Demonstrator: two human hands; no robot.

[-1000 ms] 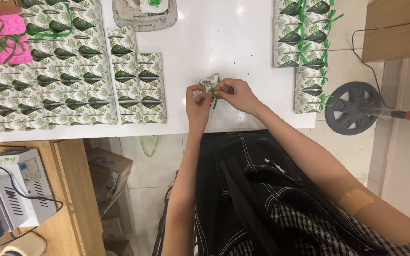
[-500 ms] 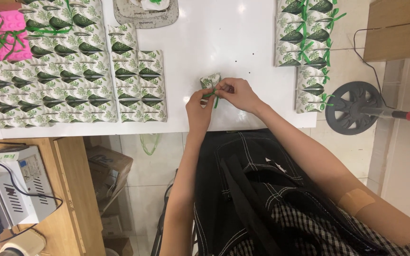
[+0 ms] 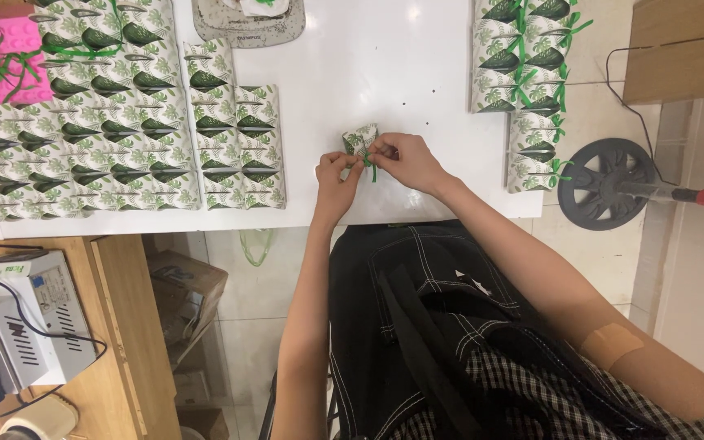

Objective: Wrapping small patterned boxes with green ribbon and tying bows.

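Observation:
A small leaf-printed paper box [image 3: 358, 138] lies on the white table [image 3: 385, 73] near its front edge. A thin green ribbon [image 3: 367, 160] runs around it. My left hand [image 3: 336, 175] pinches the ribbon at the box's near side. My right hand [image 3: 405, 159] pinches the ribbon from the right, fingertips almost meeting the left ones. Both hands rest on the table over the box.
Rows of flat leaf-printed boxes [image 3: 116, 138] cover the table's left half. Ribbon-tied boxes [image 3: 527, 73] are stacked at the right edge. A grey tray [image 3: 246, 18] sits at the back, a pink basket [image 3: 2, 61] far left. A fan base [image 3: 605, 183] stands on the floor; a white machine [image 3: 18, 326] sits lower left.
My hands stay on the same box and ribbon; the fingers have shifted slightly while working the ribbon. Nothing else has moved.

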